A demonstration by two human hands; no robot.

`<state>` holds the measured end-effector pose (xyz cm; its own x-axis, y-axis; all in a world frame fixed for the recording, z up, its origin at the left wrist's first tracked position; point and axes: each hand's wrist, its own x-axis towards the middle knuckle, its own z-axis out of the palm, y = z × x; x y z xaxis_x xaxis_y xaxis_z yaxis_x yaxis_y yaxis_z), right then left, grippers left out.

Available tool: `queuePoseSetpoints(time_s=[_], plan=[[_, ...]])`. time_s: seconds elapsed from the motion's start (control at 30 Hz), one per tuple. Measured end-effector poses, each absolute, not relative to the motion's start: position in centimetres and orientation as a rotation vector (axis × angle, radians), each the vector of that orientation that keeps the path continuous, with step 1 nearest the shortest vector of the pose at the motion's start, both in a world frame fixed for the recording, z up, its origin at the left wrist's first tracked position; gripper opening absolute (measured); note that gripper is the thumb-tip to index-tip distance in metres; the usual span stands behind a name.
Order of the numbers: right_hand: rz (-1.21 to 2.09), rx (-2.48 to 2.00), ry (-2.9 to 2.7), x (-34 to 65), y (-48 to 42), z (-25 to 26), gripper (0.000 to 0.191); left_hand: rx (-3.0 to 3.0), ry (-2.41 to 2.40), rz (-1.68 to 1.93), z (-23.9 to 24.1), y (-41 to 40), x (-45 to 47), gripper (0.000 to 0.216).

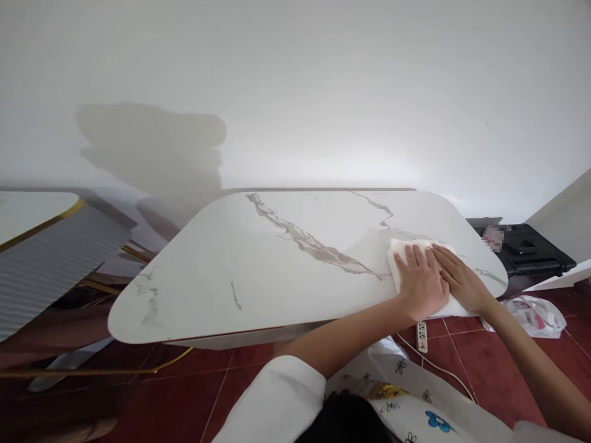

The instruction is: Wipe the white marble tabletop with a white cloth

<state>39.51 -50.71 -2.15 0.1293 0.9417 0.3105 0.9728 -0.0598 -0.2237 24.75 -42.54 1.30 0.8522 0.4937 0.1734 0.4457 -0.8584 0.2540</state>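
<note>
A folded white cloth [396, 247] lies on the right part of a white marble-patterned tabletop [277, 277] with rounded corners. My left hand [423, 284] rests flat on the cloth with its fingers spread, palm down. Close beside it, my right hand [464, 282] also lies flat on the cloth, fingers stretched out toward the left hand and touching or nearly touching it. Part of the cloth shows past my fingertips and below the hands, at the table's near edge. Grey-brown veins run across the tabletop.
A white wall [323, 92] stands behind the table. At right are a black case [530, 258] and a clear plastic bag [535, 315]. A power strip [422, 337] with a cable lies on the red tiled floor [258, 375]. Another gold-edged table [32, 215] stands at left.
</note>
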Motion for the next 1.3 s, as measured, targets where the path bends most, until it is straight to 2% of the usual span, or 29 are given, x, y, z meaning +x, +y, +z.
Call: queuePoseSetpoints(time_s=[0.4,0.63,0.97,1.3], plan=[[-0.031,-2.144,-1.716,42.7,-52.5,-2.0,0.055,2.817,0.6,0.197,2.0,-42.7,27.6,0.064],[-0.043,-2.14,-1.728,44.6,-51.5,-2.1,0.058,2.785,0.547,0.389,0.8,-41.1,29.2,0.062],[-0.008,-2.097,-1.744,48.8,-46.5,-2.5,0.065,2.75,0.613,0.404,0.8,-37.4,32.6,0.059],[0.028,-2.12,-1.718,53.5,-38.8,-2.9,0.058,2.735,0.697,0.395,0.9,-30.8,36.6,0.049]])
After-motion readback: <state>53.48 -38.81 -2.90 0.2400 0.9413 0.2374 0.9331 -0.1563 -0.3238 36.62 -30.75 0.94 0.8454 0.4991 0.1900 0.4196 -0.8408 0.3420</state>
